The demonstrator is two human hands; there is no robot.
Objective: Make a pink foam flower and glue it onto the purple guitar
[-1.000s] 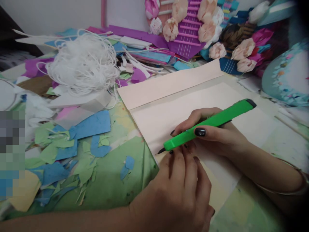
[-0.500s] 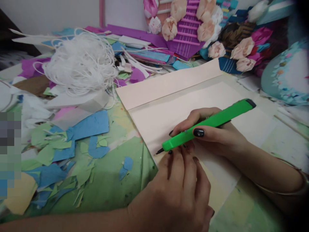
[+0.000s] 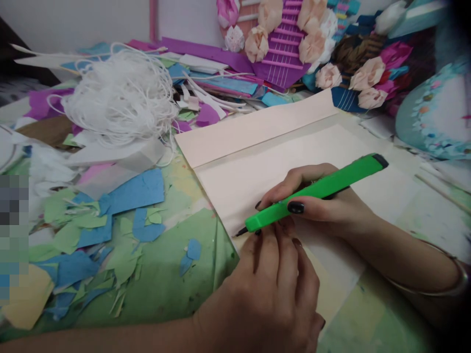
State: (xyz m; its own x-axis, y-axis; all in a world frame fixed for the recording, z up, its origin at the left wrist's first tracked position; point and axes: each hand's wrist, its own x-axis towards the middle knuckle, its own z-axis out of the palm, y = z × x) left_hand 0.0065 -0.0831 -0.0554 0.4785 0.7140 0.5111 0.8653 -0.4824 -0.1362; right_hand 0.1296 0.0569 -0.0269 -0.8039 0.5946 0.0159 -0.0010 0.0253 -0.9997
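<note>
My right hand (image 3: 327,206) grips a bright green utility knife (image 3: 316,192), its dark tip touching the near left edge of a large pale cream sheet of paper (image 3: 265,162). The sheet has a folded strip along its far side. My left hand (image 3: 272,294) lies on the near part of the sheet, fingers together and pressing down right beside the knife tip. Both hands have dark nail polish; a thin bangle circles my right wrist.
A tangle of white cord (image 3: 121,95) sits at the back left. Blue and green paper scraps (image 3: 110,220) litter the green table cover on the left. Paper flowers on purple card (image 3: 287,39) and a teal decorated shape (image 3: 434,113) stand at the back right.
The knife and right hand have slid slightly left and toward me along the paper edge. The left hand stays in place.
</note>
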